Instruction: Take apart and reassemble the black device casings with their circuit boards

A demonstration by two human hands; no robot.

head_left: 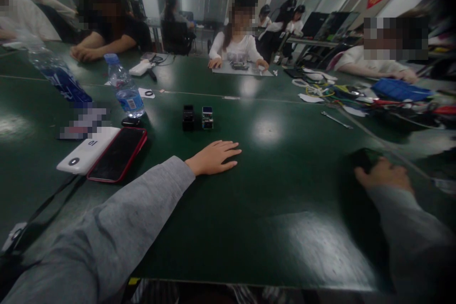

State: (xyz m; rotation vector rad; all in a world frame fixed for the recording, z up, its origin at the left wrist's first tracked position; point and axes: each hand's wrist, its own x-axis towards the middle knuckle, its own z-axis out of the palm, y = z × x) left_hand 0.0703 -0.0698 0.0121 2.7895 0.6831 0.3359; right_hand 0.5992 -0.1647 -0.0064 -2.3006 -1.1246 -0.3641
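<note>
While a person's left hand (211, 157) lay palm down on a green table (231, 228), fingers loosely spread and gripping nothing, the right hand (386, 175) bent over a dark object (364, 160) toward the table's right side. Blur and shadow obscured that object's shape, and whether the fingers closed around it or merely touched it could not be told. The flat left palm appeared to serve as a prop for the outstretched arm. Beyond its knuckles, a small black device (188, 118) and a silver-edged device (207, 118) sat side by side without touching, perhaps placed there for easy reach. A red-cased phone (119, 154) lay alongside a white device (88, 151) at left, probably set aside for elbow room, with a blue-capped bottle (126, 88) behind them. Across the table, a co-worker (238, 47) kept a hand at each side of a white board (223, 70), seemingly to steady it. At right, a wrench (337, 120) lay near heaped cables (315, 89) and a blue tray (402, 90).
</note>
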